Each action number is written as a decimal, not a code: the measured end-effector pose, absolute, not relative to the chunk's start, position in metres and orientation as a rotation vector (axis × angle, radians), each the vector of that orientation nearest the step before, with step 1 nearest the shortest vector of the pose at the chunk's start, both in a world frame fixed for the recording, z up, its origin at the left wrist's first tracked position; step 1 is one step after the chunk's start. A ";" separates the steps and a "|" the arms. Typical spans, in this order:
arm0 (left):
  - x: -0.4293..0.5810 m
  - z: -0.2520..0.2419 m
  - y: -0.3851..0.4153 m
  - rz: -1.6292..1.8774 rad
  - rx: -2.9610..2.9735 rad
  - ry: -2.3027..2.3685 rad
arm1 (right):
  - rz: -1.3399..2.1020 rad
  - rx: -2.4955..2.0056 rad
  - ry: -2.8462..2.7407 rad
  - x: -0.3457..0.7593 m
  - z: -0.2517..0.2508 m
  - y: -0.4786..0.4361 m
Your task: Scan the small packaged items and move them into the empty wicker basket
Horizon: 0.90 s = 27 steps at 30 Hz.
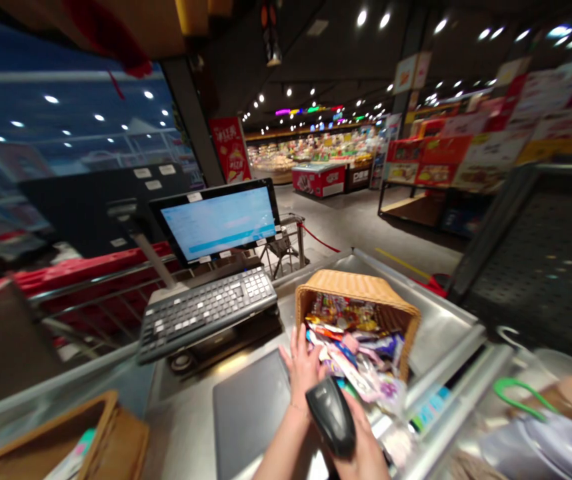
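Observation:
My right hand (363, 440) is wrapped round a black handheld barcode scanner (332, 415), held above the metal counter. Just left of it, my left hand (302, 365) reaches forward with its fingers spread, at the near left corner of a tilted woven basket (359, 285). The basket's mouth faces me. Colourful small packages (353, 350) fill it and spill toward my hands. Some left fingertips lie against the packages or the rim; the exact contact is blurred. The scanner hides part of the left hand's near side.
A keyboard (211, 307) and lit monitor (221, 220) stand to the left. A dark flat pad (251, 413) lies on the counter. Another woven basket (116, 433) is at the lower left. At right are a metal rail (459, 413), a green loop handle (523, 393) and a dark panel (541, 267).

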<state>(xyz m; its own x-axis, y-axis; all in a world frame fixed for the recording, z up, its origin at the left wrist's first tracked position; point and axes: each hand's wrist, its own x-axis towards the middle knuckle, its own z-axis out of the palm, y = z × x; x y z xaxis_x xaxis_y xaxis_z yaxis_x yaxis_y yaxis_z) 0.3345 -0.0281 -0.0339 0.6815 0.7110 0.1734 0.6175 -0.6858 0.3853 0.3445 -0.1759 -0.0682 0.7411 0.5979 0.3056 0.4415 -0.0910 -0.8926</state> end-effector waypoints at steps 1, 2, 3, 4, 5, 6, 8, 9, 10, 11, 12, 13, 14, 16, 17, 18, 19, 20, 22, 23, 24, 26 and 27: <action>0.336 -0.037 -0.028 0.462 2.609 1.048 | 0.155 -1.728 -0.826 0.345 -0.069 -0.177; 0.338 -0.040 -0.027 0.477 2.621 1.035 | 0.150 -1.735 -0.825 0.346 -0.070 -0.177; 0.339 -0.044 -0.027 0.487 2.633 1.012 | 0.146 -1.744 -0.824 0.347 -0.071 -0.178; 0.341 -0.048 -0.027 0.490 2.644 0.990 | 0.143 -1.753 -0.825 0.347 -0.072 -0.179; 0.343 -0.052 -0.027 0.484 2.651 0.973 | 0.140 -1.760 -0.827 0.348 -0.074 -0.180; 0.344 -0.056 -0.027 0.474 2.659 0.957 | 0.137 -1.765 -0.832 0.348 -0.075 -0.180; 0.348 -0.065 -0.027 0.470 2.676 0.945 | 0.131 -1.769 -0.844 0.349 -0.076 -0.182; 0.350 -0.070 -0.027 0.487 2.691 0.941 | 0.128 -1.770 -0.847 0.349 -0.075 -0.182; 0.352 -0.075 -0.028 0.516 2.703 0.951 | 0.124 -1.769 -0.849 0.349 -0.075 -0.183; 0.354 -0.080 -0.028 0.544 2.717 0.944 | 0.120 -1.765 -0.850 0.349 -0.074 -0.183; 0.355 -0.085 -0.028 0.571 2.724 0.943 | 0.116 -1.759 -0.851 0.349 -0.072 -0.184; 0.356 -0.090 -0.028 0.586 2.729 0.937 | 0.113 -1.752 -0.852 0.349 -0.071 -0.184; 0.357 -0.095 -0.028 0.591 2.731 0.937 | 0.111 -1.742 -0.853 0.349 -0.069 -0.185; 0.358 -0.103 -0.027 0.583 2.742 0.930 | 0.111 -1.724 -0.852 0.349 -0.067 -0.186; 0.359 -0.107 -0.027 0.583 2.749 0.931 | 0.110 -1.718 -0.848 0.349 -0.066 -0.186; 0.359 -0.112 -0.026 0.592 2.756 0.932 | 0.108 -1.714 -0.841 0.349 -0.065 -0.186; 0.359 -0.116 -0.025 0.612 2.764 0.935 | 0.107 -1.712 -0.831 0.349 -0.064 -0.187; 0.359 -0.120 -0.024 0.640 2.772 0.934 | 0.107 -1.710 -0.820 0.348 -0.064 -0.187; 0.360 -0.126 -0.022 0.705 2.802 0.904 | 0.111 -1.703 -0.806 0.347 -0.063 -0.186; 0.359 -0.128 -0.021 0.739 2.821 0.883 | 0.114 -1.700 -0.803 0.347 -0.063 -0.186; 0.359 -0.129 -0.021 0.774 2.843 0.862 | 0.119 -1.698 -0.804 0.346 -0.062 -0.186; 0.358 -0.129 -0.019 0.835 2.887 0.823 | 0.133 -1.697 -0.813 0.346 -0.061 -0.186; 0.357 -0.128 -0.018 0.853 2.907 0.809 | 0.147 -1.698 -0.818 0.346 -0.060 -0.185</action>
<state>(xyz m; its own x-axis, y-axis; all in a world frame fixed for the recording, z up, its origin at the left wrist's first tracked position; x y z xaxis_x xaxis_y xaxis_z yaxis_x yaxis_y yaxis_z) 0.3570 -0.0180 -0.1276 0.7187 0.4800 0.5031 0.4771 -0.8668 0.1455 0.3459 -0.1854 -0.0598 0.7462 0.5845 0.3188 0.4367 -0.0684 -0.8970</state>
